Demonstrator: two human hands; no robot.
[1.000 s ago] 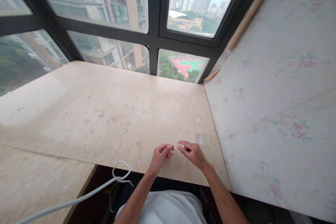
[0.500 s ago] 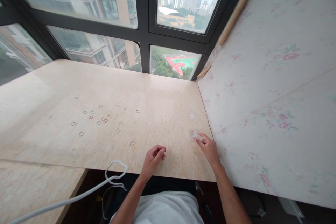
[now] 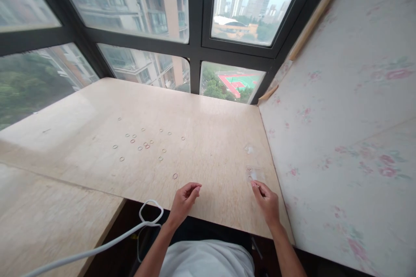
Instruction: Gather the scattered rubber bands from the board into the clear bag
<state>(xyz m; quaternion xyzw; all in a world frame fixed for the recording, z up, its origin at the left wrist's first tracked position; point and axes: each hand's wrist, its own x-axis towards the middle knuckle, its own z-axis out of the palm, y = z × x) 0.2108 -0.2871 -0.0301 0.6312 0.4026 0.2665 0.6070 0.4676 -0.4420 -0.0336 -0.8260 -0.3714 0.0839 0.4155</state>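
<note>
My right hand [image 3: 266,199] is pinched at the near edge of a small clear plastic bag [image 3: 258,174]. A thin, pinkish ring [image 3: 250,178] shows at its thumb and fingertip. Reddish marks or bits show at the bag's upper left. Over the table near its front edge, my left hand [image 3: 186,199] has its fingers curled and thumb pressed to them; whatever lies inside is hidden. The closest loose ring [image 3: 175,176] lies just beyond that hand. Several more thin rings, including a red ring [image 3: 132,141], are scattered on the left half of the table.
A second crumpled clear plastic piece [image 3: 248,149] lies beyond the bag. The beige stone-patterned tabletop [image 3: 214,138] meets a flowered wall [image 3: 325,151] on the right and windows at the back. A white cable [image 3: 120,238] loops at the front left edge.
My right thumb and fingers, apart over the bag before, have closed together, and a ring shows at their tips. My left hand stays curled. The view has swung left.
</note>
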